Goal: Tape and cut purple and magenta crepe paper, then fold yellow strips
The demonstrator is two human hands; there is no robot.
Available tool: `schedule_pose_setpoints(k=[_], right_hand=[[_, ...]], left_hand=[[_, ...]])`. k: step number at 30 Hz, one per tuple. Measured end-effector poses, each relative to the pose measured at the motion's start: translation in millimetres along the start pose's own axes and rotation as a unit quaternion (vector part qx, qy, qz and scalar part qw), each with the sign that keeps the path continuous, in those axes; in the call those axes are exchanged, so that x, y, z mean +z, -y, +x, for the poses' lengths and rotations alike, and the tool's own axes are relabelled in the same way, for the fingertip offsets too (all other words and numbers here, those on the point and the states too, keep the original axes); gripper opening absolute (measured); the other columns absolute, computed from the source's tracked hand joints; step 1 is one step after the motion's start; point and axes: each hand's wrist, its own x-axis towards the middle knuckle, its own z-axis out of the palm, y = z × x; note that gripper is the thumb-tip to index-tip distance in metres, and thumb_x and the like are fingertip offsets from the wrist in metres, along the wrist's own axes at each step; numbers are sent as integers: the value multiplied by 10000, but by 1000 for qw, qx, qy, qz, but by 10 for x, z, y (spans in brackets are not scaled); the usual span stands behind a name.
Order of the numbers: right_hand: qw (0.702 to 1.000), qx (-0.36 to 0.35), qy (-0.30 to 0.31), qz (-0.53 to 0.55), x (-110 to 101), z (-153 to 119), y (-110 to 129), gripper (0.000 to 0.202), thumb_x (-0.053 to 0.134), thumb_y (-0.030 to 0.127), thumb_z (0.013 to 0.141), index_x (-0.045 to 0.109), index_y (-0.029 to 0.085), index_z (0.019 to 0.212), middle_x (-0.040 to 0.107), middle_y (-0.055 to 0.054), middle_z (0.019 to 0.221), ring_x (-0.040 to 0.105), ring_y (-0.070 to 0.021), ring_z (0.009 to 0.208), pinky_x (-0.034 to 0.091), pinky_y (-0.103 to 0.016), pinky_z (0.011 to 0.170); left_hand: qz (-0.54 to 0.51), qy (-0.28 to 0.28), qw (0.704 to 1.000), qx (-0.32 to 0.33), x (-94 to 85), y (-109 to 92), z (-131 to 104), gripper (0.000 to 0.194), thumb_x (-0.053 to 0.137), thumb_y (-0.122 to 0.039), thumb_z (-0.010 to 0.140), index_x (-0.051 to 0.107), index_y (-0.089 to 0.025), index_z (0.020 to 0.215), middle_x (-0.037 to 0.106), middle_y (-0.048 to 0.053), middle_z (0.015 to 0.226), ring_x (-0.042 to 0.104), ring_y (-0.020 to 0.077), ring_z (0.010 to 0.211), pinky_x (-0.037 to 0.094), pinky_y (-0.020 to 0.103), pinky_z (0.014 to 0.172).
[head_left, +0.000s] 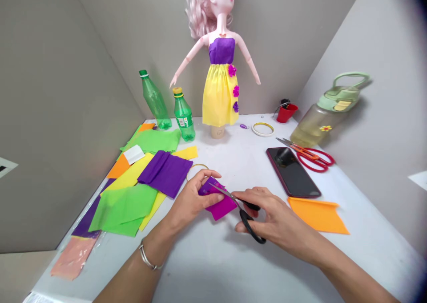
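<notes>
My left hand (196, 194) pinches a small folded magenta and purple piece (222, 208) between thumb and fingers, near the middle of the table. My right hand (267, 214) has its fingers in the black handles of small scissors (251, 227). The scissor blades are parted and lie at the upper edge of the magenta piece, pointing up and left. A thin gold ring lies on the table behind my left hand, partly hidden by it. The folded purple sheet (167, 171) is just left of my left hand.
A doll (220, 98) in a purple and yellow dress stands behind. Green bottles (185, 118) and colored sheets (123, 207) are left. A phone (293, 171), red scissors (313, 158), an orange sheet (318, 214), a tape roll (263, 129), a red bucket (287, 113) and a water bottle (320, 120) are right.
</notes>
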Motion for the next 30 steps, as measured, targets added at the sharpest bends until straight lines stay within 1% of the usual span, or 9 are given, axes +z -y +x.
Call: schedule_pose_setpoints(k=[9, 13, 16, 19, 23, 25, 27, 30], right_hand=[[1000, -2, -6, 0, 35, 32, -58, 257, 722, 486, 831, 673, 263, 949, 532, 17, 731, 473, -205, 836, 376, -292, 750], [1000, 1, -10, 5, 42, 38, -61, 217, 703, 452, 856, 688, 280, 987, 534, 15, 721, 473, -207, 843, 381, -285, 749], [1000, -3, -11, 5, 52, 31, -61, 229, 673, 426, 884, 685, 300, 1075, 544, 15, 713, 475, -208, 844, 386, -284, 761], [1000, -6, -14, -2, 64, 23, -80, 235, 665, 368, 893, 674, 308, 1120, 581, 12, 732, 481, -210, 856, 390, -282, 766], [1000, -13, -22, -16, 74, 17, -114, 204, 631, 248, 896, 677, 303, 1087, 633, 8, 782, 492, -207, 868, 394, -274, 761], [999, -14, -23, -22, 75, 13, -119, 213, 608, 208, 894, 675, 304, 1073, 637, 11, 777, 492, -203, 857, 396, -270, 754], [999, -14, -23, -28, 71, 8, -116, 206, 597, 192, 893, 674, 300, 1049, 631, 11, 767, 489, -201, 846, 397, -267, 747], [999, -16, -28, -37, 60, 8, -103, 172, 596, 194, 895, 674, 292, 1012, 622, 8, 761, 485, -201, 840, 400, -269, 751]], left_hand=[[-9, -4, 1000, 3, -4, 6, 4, 420, 777, -292, 751, 557, -210, 1098, 592, -16, 883, 540, 132, 798, 410, 223, 725], [-11, -9, 1000, -1, -1, -14, -1, 421, 780, -294, 743, 559, -212, 1092, 585, -22, 879, 536, 126, 785, 403, 215, 705], [-14, -7, 1000, -2, -4, -13, -2, 422, 780, -294, 744, 558, -213, 1094, 587, -23, 876, 536, 123, 775, 402, 211, 691], [-13, -6, 1000, 0, -11, 3, -1, 426, 781, -301, 750, 555, -214, 1101, 591, -21, 874, 534, 121, 771, 403, 210, 687], [-13, 2, 1000, -4, -34, 15, 0, 444, 790, -328, 750, 552, -217, 1108, 595, -20, 862, 533, 118, 743, 407, 218, 686], [-14, 10, 1000, -6, -52, 14, 6, 475, 813, -333, 725, 560, -217, 1110, 597, -13, 885, 540, 124, 765, 409, 223, 700], [-21, 12, 1000, 4, -76, 14, 17, 486, 826, -342, 708, 575, -211, 1103, 593, 3, 941, 549, 138, 833, 411, 227, 738], [-45, -6, 999, 24, -111, 19, 30, 380, 765, -388, 775, 590, -197, 1052, 578, 14, 959, 542, 144, 874, 407, 227, 756]])
